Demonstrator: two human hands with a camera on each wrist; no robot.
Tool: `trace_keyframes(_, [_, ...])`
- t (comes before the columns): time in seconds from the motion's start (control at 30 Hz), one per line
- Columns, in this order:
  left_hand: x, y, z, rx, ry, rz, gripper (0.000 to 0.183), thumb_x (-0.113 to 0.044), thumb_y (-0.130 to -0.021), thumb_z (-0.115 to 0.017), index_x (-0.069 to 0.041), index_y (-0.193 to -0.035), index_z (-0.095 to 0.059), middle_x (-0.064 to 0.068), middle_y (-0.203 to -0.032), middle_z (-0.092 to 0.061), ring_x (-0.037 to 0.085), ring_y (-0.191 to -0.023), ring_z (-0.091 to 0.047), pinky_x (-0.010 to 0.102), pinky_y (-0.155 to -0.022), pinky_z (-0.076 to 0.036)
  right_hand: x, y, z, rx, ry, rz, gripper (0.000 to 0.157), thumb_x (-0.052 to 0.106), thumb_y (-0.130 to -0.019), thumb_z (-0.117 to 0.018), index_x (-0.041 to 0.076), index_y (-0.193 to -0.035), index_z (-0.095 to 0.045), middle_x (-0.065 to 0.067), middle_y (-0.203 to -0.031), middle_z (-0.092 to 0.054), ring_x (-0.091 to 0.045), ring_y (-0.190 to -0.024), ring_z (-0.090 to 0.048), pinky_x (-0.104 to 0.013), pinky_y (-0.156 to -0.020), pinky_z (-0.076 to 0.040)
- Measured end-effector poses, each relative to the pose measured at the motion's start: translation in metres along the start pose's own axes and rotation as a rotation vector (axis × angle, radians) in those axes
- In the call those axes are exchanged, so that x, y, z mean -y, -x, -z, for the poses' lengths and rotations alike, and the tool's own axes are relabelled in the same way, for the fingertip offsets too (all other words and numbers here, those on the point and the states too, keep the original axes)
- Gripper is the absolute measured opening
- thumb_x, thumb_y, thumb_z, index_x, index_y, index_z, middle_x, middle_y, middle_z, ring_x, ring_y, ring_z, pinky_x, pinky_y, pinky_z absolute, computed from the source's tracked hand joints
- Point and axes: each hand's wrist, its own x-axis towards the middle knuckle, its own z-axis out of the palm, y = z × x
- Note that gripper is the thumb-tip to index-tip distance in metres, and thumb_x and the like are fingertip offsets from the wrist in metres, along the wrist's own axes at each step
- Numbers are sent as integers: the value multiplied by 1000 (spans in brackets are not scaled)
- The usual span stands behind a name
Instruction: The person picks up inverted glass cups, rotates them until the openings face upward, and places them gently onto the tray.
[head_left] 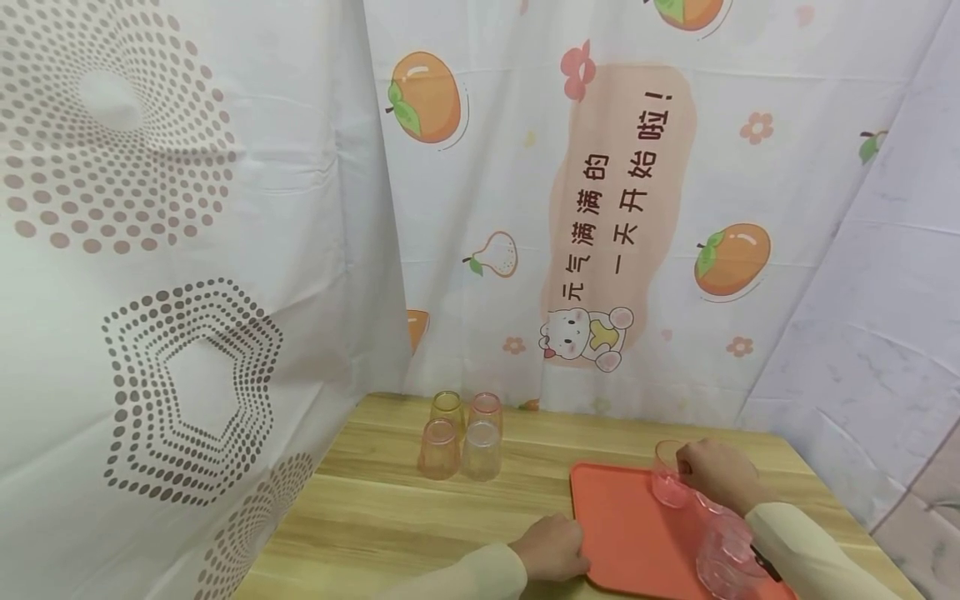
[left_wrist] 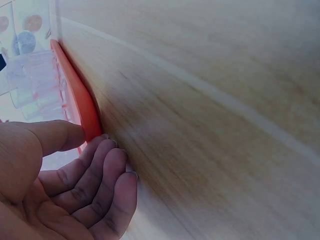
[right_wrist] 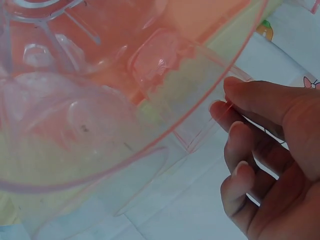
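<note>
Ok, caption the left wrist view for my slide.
Left hand pinching the edge of a red tray on a wood-grain tabletop.

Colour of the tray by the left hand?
The tray is orange-red; the head view shows it best.

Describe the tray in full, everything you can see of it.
The tray is plain orange-red, with rounded corners and a low raised rim; it looks like plastic. It seems to lie flat on the wooden table, at the right in the head view, its near right part cut off or covered. The left hand pinches its left edge near the front corner. A pink glass and a clear pinkish jug appear on its right side.
</note>
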Motion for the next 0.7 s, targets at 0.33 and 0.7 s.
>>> trace_keyframes(0.33, [-2,2,0,0,-9,-4,50,-24,-94,-73,-14,-53,-45,-9,-43,-33,5,-38,-29,20,-41,-27,5,1,3,54,-15,-51,22,10,-76,-85,20,-73,-65,11,-67,-54,-10,-61,-50,-34,-53,-42])
trace_keyframes(0.7, [-1,2,1,-20,-30,-12,49,-25,-93,-73,-14,-54,-46,-9,-44,-35,4,-39,-31,20,-41,-29,22,3,14,22,-34,-64,23,15,-77,-88,17,-93,-72,6,-80,-64,-13,-71,-61,-38,-57,-49])
